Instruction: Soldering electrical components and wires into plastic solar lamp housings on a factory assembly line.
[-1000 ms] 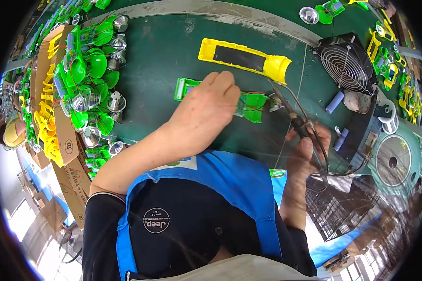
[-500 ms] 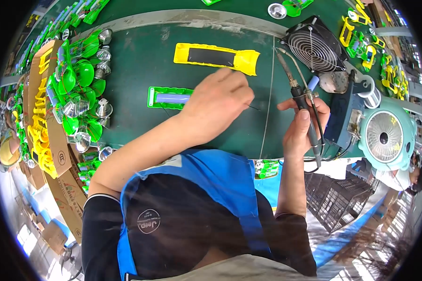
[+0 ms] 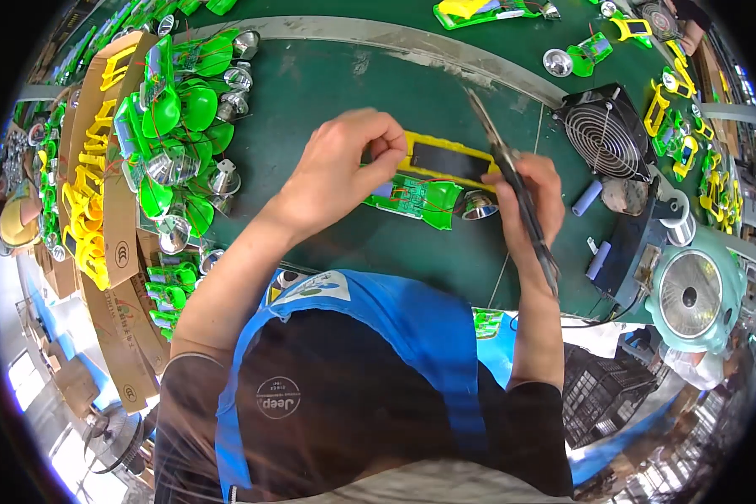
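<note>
Hands: two, both over the desk [image 3: 445,259]. The right hand [image 3: 533,197] is grasping one iron [image 3: 500,149], whose tip is pointing far and left; its fingertips are also reaching the right end of one yellow shell [image 3: 450,158]. The left hand [image 3: 336,164] is curling thumb and fingers near the shell's left end; cannot tell whether it is pinching the shell or only touching it.

The yellow shell, one dark strip inside, is sitting between the hands, just to the far side of one green shell [image 3: 437,210] and partly overlapping it in view. The green shell is showing one circuit board [image 3: 409,195] and one battery [image 3: 383,191], the latter partly hidden by the left hand. One reflector [image 3: 479,207] is lying at its right end, near the right hand.

Right side of desk: one black fan [image 3: 606,134] is standing far; two loose batteries [image 3: 587,198] are lying nearer, well apart; one spool [image 3: 679,228] and one teal fan [image 3: 689,292] are standing farther right.

Left side: one pile of green units [image 3: 197,105] is lying beside one box [image 3: 123,223] of yellow parts; both overlapping, exact counts not readable.
</note>
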### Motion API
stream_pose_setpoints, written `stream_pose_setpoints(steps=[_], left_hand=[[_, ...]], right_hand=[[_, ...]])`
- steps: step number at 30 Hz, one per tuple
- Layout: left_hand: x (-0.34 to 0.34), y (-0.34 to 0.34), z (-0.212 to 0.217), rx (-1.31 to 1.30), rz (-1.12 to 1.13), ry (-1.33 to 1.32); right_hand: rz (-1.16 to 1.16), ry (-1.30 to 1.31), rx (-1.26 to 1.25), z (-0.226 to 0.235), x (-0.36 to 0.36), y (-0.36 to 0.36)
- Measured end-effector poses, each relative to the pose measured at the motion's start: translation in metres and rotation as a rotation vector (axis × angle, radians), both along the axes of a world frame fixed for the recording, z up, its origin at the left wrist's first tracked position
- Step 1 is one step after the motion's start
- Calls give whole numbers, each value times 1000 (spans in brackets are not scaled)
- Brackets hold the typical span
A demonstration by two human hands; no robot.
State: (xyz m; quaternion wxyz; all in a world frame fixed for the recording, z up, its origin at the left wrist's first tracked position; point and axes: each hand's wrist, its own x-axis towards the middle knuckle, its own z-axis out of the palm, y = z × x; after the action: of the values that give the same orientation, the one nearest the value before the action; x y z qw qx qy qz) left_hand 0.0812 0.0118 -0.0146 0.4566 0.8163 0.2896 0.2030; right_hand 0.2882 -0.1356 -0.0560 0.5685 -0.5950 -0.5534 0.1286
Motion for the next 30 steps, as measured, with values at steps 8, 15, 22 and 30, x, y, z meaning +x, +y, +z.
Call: stream_pose_setpoints(steps=[8,15,22,30], left_hand=[[21,31,-4,612,-372,206],[29,31,-8,727,-428,258],[30,32,-3,744,-453,283],[29,32,-3,728,-462,299]], right_hand=[[33,812,-329,23,22,-12],[39,721,-541,20,19,5],[20,694,-587,25,14,8],[46,632,-585,26,14,7]])
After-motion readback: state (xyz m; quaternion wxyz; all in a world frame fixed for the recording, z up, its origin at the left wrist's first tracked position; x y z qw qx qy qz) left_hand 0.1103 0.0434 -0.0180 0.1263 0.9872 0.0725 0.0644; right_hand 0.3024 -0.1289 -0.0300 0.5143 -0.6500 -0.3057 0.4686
